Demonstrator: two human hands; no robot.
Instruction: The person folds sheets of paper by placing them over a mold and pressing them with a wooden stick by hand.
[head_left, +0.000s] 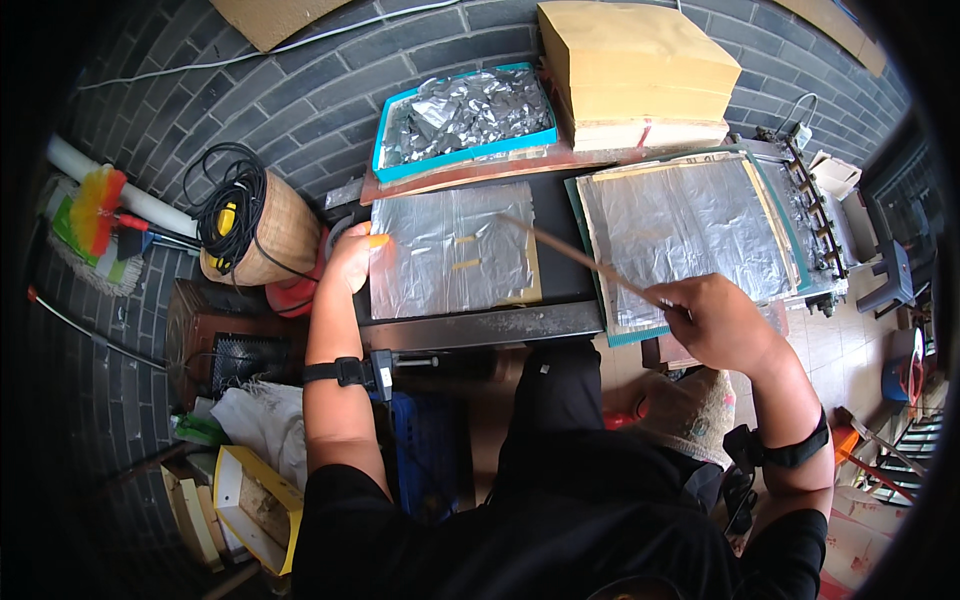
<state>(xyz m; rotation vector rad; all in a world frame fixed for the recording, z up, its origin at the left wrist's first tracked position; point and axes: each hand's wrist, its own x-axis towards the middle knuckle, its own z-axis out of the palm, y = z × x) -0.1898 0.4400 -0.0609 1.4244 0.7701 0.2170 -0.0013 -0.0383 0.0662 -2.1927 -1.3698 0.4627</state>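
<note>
A sheet of silver foil on yellowish paper (427, 277) lies on the dark worktop in front of me, with small gaps in the foil where yellow shows. My left hand (351, 257) grips its left edge, the thumb on top; orange covers sit on the fingertips. In my right hand (712, 319) is a thin wooden stick (581, 259), which slants left so that its tip is over the foil. Whether the tip touches is unclear. Under that hand, to the right, a stack of foil-faced sheets (682, 225) rests on a green board (589, 247).
Behind the sheet stands a blue-rimmed tray (465, 155) of crumpled foil scraps. A tall stack of yellow paper (645, 67) is beside it against the brick wall. Left of the worktop are a wicker basket (285, 229) and a coiled black cable (236, 184). A metal edge (480, 326) runs along the front.
</note>
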